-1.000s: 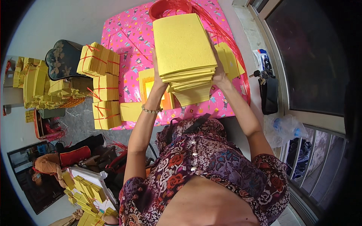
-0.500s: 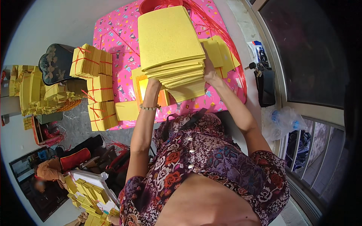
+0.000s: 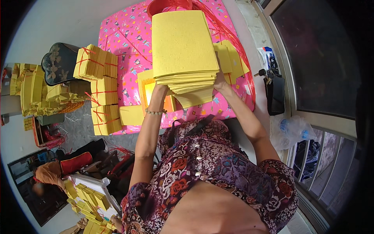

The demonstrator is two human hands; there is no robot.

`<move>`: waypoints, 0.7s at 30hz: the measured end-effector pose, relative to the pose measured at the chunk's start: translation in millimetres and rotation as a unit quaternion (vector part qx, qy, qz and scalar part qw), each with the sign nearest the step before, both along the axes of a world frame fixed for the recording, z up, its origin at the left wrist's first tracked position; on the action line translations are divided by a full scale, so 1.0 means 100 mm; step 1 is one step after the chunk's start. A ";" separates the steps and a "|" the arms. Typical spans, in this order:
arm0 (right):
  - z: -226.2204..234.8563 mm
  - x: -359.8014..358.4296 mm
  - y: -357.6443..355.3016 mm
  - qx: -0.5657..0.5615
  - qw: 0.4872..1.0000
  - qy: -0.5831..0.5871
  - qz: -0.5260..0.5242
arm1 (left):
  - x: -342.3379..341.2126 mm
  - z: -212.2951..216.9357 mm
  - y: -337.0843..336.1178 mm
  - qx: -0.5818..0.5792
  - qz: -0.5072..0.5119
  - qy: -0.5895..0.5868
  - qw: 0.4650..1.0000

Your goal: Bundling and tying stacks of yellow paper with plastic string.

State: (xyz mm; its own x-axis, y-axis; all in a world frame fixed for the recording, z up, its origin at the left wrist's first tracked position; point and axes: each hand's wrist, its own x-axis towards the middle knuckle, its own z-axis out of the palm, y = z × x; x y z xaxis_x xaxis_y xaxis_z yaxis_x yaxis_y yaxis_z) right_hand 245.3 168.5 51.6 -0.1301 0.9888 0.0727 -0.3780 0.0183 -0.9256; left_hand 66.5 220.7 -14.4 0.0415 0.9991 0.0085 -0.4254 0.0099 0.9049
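A thick stack of yellow paper sheets (image 3: 182, 43) is held up above a table covered in a pink patterned cloth (image 3: 124, 35). My left hand (image 3: 160, 89) grips the stack's near left underside, a beaded bracelet on its wrist. My right hand (image 3: 220, 82) grips the near right edge. The lowest sheets fan out unevenly toward me. More loose yellow sheets (image 3: 233, 58) lie on the cloth beyond the right hand, and others (image 3: 145, 84) lie under the stack by the left hand.
Tied bundles of yellow paper (image 3: 97, 66) stack at the table's left edge. A red basin (image 3: 163, 4) and red string (image 3: 230, 31) lie at the far side. A dark bag and keys (image 3: 273, 93) sit right. Another person (image 3: 48, 173) crouches at lower left among yellow paper piles (image 3: 87, 197).
The stack has stayed raised in both hands; it shifted left and slightly nearer in view, then back toward the middle. Both hands keep their grip.
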 end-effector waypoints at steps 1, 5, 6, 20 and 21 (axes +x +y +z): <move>-0.20 0.15 0.04 -0.004 1.000 0.001 -0.021 | -0.21 0.02 -0.52 -0.004 -0.023 -0.001 1.000; -0.34 0.13 0.12 0.018 0.997 0.061 0.034 | -0.23 0.07 -0.73 -0.001 -0.015 -0.005 1.000; -0.38 0.28 0.10 0.024 0.998 0.063 -0.005 | -0.85 0.17 -2.05 -0.007 -0.051 -0.007 0.999; -0.05 0.03 -0.04 0.100 0.994 -0.040 0.007 | -0.21 0.21 -0.82 0.005 -0.040 -0.026 0.999; -0.09 0.09 -0.01 0.065 0.996 -0.067 0.008 | -0.17 0.19 -0.76 0.004 -0.050 -0.027 0.998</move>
State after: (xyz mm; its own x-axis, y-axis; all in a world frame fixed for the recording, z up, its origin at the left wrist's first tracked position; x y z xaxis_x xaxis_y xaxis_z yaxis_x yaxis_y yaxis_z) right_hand 254.7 167.3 42.6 -0.1631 0.9699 0.1810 -0.2521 0.1364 -0.9580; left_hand 49.7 144.7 4.5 0.1403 0.9899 0.0223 -0.4713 0.0470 0.8807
